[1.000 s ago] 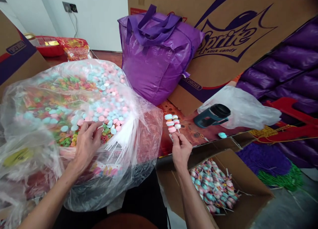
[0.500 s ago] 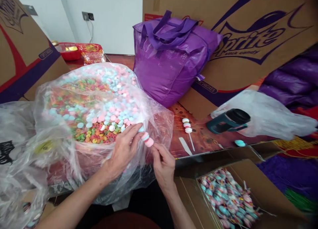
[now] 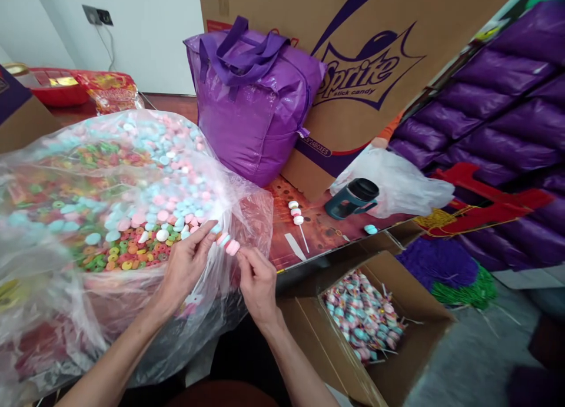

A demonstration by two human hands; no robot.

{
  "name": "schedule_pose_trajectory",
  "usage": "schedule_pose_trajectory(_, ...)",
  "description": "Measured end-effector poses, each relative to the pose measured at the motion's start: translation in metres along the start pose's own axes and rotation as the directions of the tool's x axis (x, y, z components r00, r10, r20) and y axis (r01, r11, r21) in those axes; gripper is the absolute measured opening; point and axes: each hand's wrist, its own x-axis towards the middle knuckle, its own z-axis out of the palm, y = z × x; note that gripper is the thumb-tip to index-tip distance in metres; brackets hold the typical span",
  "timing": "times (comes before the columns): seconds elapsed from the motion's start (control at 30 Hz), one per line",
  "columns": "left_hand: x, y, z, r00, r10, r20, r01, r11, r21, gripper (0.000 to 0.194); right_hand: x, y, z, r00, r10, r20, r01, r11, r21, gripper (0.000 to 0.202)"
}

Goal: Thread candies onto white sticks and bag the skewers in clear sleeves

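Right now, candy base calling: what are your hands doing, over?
Left hand at candy stack's blue end; right hand pinching beside its pink end. Loose clear plastic close by, might snag.

Sweets (image 3: 136, 248) and cartons (image 3: 353, 121) suggest a candy workshop.

1. The back of the room is closed off by a pale, plain wall (image 3: 150, 36) — a vertical edge is seen toward its left.
2. A grey socket plate (image 3: 91, 15) is mounted high on it, with a thin cable (image 3: 109, 49) hung below.
3. Part of the wall is hidden by a tall printed carton (image 3: 265, 3).
4. The table (image 3: 318, 240) is topped in mottled reddish brown.
5. Grey floor (image 3: 488, 351) is shown at lower right — softly lit.
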Motion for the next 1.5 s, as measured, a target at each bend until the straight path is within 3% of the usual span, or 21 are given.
schedule_pose_trajectory(0.1,0.004,0.001,-0.006,0.999,0.033,0.013,-0.032,0.997,-0.063,0.060,0.011,0.029,-0.026,0.985,0.074,-0.157,-0.087,0.993,-0.077,0.025)
schedule_pose_trajectory(0.2,0.006,-0.009,-0.022,0.998,0.037,-0.052,-0.038,0.999,-0.014,0.060,0.028,0.072,-0.053,0.934,0.143,-0.327,-0.238,0.933,-0.270,0.029)
schedule_pose_trajectory(0.3,0.003,-0.023,-0.044,0.991,0.028,-0.128,-0.016,0.995,0.099,0.045,0.047,0.114,-0.066,0.931,0.210,-0.298,-0.324,0.851,-0.413,0.032)
schedule_pose_trajectory(0.4,-0.004,-0.032,-0.063,0.975,0.012,-0.221,0.027,0.985,0.172,0.039,0.061,0.138,-0.065,0.929,0.239,-0.283,-0.353,0.801,-0.484,0.030)
schedule_pose_trajectory(0.6,-0.018,-0.030,-0.080,0.947,-0.053,-0.316,0.126,0.968,0.215,0.035,0.064,0.136,-0.055,0.914,0.250,-0.321,-0.403,0.663,-0.631,0.026)
schedule_pose_trajectory(0.77,-0.026,-0.035,-0.086,0.932,-0.079,-0.353,0.163,0.963,0.217,0.035,0.058,0.130,-0.064,0.908,0.230,-0.350,-0.418,0.563,-0.713,0.021)
schedule_pose_trajectory(0.97,-0.028,-0.042,-0.091,0.914,-0.068,-0.400,0.164,0.964,0.209,0.032,0.062,0.152,-0.082,0.936,0.254,-0.244,-0.352,0.671,-0.652,0.019)
schedule_pose_trajectory(1.17,-0.030,-0.042,-0.091,0.916,-0.065,-0.396,0.178,0.951,0.255,0.032,0.085,0.170,-0.090,0.941,0.231,-0.246,-0.334,0.745,-0.578,0.021)
schedule_pose_trajectory(1.37,-0.032,-0.049,-0.095,0.926,-0.059,-0.372,0.173,0.944,0.282,0.034,0.096,0.182,-0.091,0.936,0.270,-0.224,-0.351,0.731,-0.585,0.022)
schedule_pose_trajectory(1.5,-0.033,-0.050,-0.096,0.926,-0.044,-0.375,0.171,0.935,0.312,0.035,0.082,0.170,-0.091,0.939,0.255,-0.230,-0.343,0.694,-0.632,0.028)
